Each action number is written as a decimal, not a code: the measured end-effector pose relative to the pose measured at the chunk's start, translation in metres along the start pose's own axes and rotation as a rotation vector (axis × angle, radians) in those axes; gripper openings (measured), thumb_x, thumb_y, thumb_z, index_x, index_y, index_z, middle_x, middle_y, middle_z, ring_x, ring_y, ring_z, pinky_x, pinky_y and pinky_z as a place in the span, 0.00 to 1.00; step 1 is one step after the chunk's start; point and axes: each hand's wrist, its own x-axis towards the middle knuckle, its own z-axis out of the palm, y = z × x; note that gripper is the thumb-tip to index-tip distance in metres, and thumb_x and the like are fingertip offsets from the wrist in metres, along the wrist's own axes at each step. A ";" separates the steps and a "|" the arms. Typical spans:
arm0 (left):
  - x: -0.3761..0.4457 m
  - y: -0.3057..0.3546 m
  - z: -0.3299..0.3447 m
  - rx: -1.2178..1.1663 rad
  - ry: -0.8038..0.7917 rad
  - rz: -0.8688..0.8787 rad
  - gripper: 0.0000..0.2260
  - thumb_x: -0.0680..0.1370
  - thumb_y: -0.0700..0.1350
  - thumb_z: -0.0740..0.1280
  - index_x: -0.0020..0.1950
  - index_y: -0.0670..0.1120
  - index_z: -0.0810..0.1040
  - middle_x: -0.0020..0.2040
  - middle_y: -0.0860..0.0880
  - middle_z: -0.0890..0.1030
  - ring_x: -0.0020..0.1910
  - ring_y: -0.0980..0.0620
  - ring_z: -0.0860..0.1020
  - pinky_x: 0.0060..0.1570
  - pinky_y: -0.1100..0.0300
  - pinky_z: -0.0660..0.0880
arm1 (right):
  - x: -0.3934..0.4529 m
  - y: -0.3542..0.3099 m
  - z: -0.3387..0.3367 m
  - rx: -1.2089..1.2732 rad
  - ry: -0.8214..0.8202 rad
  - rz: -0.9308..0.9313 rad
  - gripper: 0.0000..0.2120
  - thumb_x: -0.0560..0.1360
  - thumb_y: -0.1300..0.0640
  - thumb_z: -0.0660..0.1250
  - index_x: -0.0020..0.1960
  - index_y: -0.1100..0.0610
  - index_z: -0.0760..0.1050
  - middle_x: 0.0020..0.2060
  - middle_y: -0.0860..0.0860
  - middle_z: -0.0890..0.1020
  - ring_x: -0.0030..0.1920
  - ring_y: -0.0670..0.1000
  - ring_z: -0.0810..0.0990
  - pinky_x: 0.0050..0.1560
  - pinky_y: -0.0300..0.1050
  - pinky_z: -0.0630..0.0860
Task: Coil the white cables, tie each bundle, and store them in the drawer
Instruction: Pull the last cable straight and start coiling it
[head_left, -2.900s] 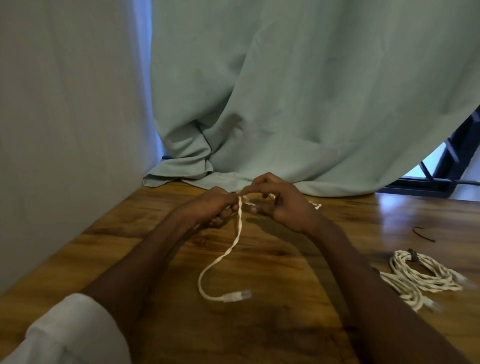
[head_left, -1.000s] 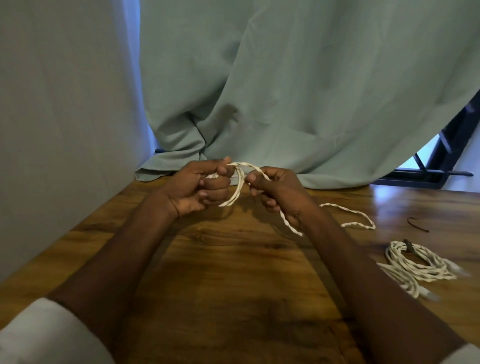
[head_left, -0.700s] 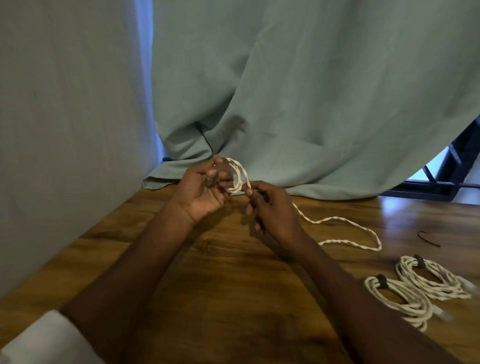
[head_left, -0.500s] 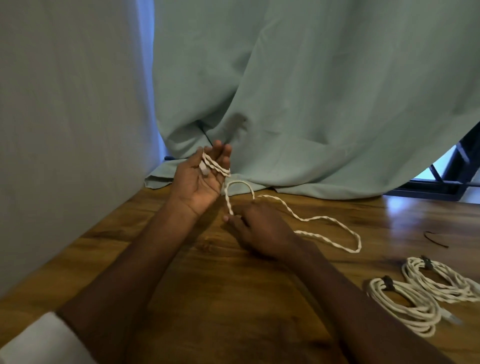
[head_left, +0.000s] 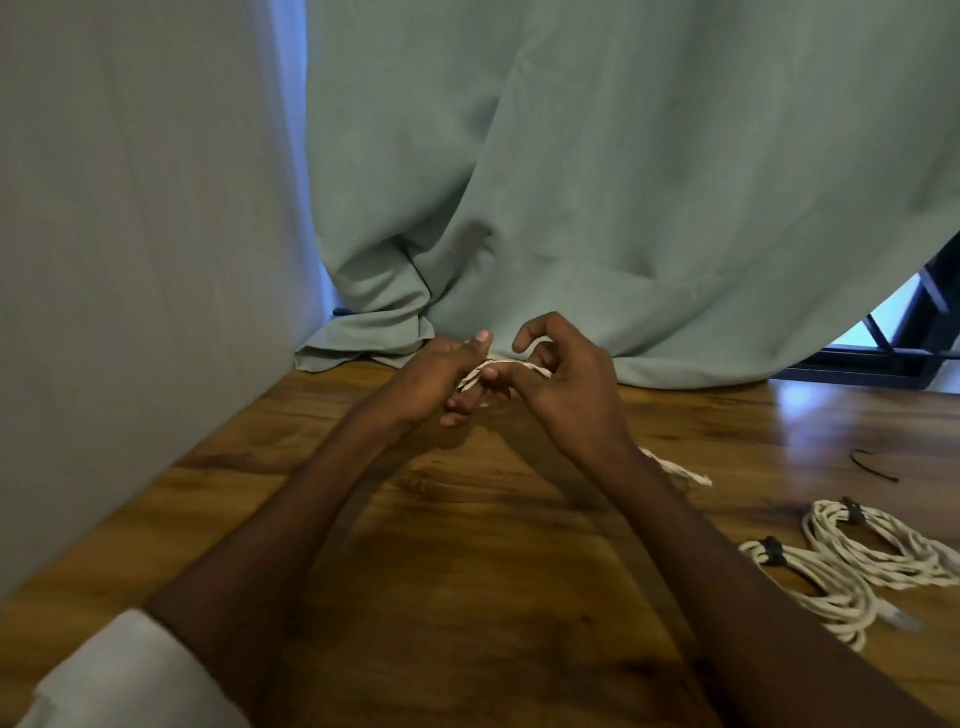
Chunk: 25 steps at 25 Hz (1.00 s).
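My left hand (head_left: 441, 379) and my right hand (head_left: 561, 382) meet above the far part of the wooden table (head_left: 467, 545). Between them runs a white twisted cable (head_left: 480, 373), looped over the fingers of the left hand and pinched by the right thumb. The cable's loose tail (head_left: 680, 470) lies on the table behind my right forearm. Two coiled white cable bundles, each tied with a dark strap, lie at the right: one nearer me (head_left: 810, 587), one farther right (head_left: 883, 540). No drawer is in view.
A pale green curtain (head_left: 571, 208) hangs behind the table and pools on its far edge. A grey wall (head_left: 130, 260) bounds the left side. A thin dark tie (head_left: 872, 465) lies on the table at the right. A dark window frame (head_left: 883, 358) shows at far right.
The cable's long free end has been drawn in from the table and wound onto my left hand. My right hand rose from the table to join the left; the tail is much shorter.
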 end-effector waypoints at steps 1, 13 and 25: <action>0.000 0.000 0.000 -0.031 -0.043 -0.023 0.31 0.86 0.60 0.54 0.40 0.37 0.79 0.24 0.43 0.65 0.18 0.50 0.60 0.24 0.60 0.58 | -0.001 0.001 -0.001 0.048 0.018 0.042 0.08 0.73 0.52 0.79 0.49 0.51 0.81 0.33 0.42 0.82 0.35 0.43 0.80 0.36 0.39 0.74; -0.003 0.006 0.010 -0.392 -0.320 -0.132 0.26 0.88 0.58 0.50 0.45 0.40 0.74 0.26 0.45 0.63 0.37 0.42 0.72 0.58 0.48 0.72 | 0.008 0.006 0.003 0.551 -0.075 0.397 0.15 0.78 0.49 0.75 0.53 0.59 0.76 0.36 0.63 0.84 0.32 0.62 0.83 0.38 0.60 0.81; 0.012 0.002 -0.006 -1.033 -0.021 -0.150 0.21 0.86 0.55 0.55 0.37 0.46 0.69 0.26 0.52 0.65 0.27 0.55 0.66 0.31 0.63 0.68 | -0.004 0.027 0.001 -0.149 -0.125 0.024 0.12 0.85 0.52 0.64 0.48 0.53 0.84 0.29 0.42 0.79 0.32 0.41 0.79 0.36 0.40 0.71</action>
